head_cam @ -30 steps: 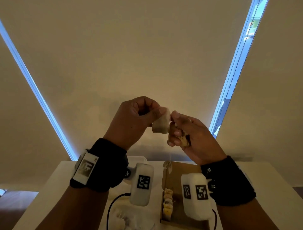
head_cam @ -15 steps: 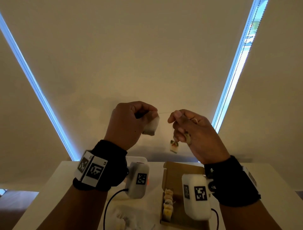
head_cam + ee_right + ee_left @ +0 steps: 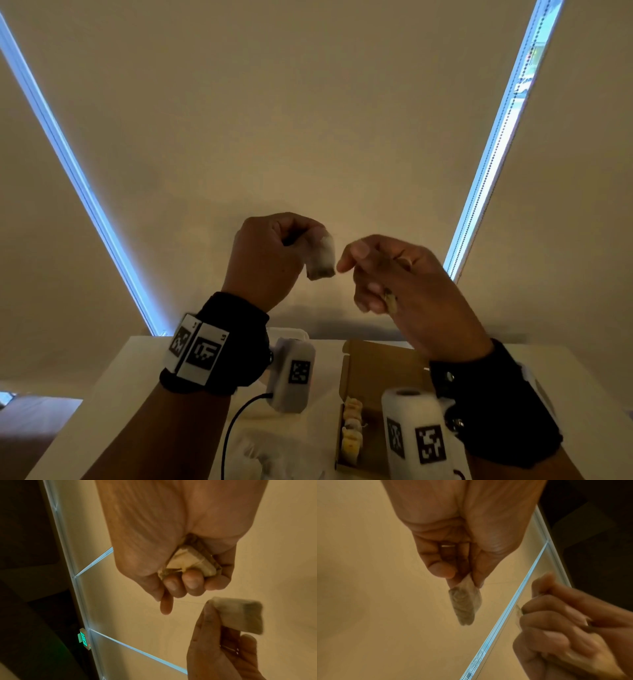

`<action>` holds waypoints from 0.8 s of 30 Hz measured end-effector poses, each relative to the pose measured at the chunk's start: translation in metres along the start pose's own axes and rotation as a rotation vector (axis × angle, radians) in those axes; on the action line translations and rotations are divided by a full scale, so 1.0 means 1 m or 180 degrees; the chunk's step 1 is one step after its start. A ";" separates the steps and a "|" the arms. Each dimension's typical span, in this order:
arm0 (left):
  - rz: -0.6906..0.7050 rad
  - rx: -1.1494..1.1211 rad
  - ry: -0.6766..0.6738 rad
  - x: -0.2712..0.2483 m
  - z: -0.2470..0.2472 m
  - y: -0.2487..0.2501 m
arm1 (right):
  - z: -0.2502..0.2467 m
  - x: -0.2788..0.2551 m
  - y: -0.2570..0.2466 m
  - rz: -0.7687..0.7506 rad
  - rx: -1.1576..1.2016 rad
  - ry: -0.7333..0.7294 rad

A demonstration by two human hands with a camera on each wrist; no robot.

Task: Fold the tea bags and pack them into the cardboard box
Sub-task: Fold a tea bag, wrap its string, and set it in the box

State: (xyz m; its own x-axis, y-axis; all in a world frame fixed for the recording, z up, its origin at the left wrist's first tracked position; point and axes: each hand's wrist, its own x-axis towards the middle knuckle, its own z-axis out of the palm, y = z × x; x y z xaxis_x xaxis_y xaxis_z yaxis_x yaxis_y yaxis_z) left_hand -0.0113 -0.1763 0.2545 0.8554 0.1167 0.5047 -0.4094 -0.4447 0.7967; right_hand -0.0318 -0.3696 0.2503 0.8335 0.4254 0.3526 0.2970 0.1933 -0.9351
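While your left hand (image 3: 270, 255) pinches the tea bag (image 3: 322, 256) and your right hand (image 3: 394, 274) fingers curl round its tag (image 3: 190, 562), you look mid-wrap: next, wind the string round, then drop it right into the cardboard box (image 3: 380, 363).

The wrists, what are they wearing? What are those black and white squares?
Each bare forearm has a wide black wristband. A rounded white camera pod hangs under the left wrist, with a thin black cable trailing away. Another white pod sits under the right wrist. The squares are printed black-and-white marker tags.
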 end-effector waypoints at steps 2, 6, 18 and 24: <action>-0.0060 -0.0004 0.0099 0.004 -0.001 0.000 | 0.003 -0.008 0.007 0.0076 -0.0127 -0.0323; -0.0150 -0.0092 0.0204 0.008 -0.003 0.004 | 0.006 -0.017 0.024 0.0258 -0.0285 -0.0667; -0.0298 -0.1004 -0.0257 0.002 0.002 0.022 | -0.003 -0.019 0.047 0.0579 -0.0340 -0.0427; -0.0493 -0.1805 -0.1145 -0.005 0.001 0.027 | -0.018 -0.013 0.049 0.0673 -0.0400 -0.0294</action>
State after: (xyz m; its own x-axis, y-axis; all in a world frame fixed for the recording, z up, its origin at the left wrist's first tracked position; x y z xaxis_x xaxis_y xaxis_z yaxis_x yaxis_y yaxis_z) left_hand -0.0266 -0.1903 0.2733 0.9294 -0.2042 0.3073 -0.2929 0.0982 0.9511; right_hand -0.0201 -0.3820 0.1993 0.8389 0.5246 0.1453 0.1812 -0.0175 -0.9833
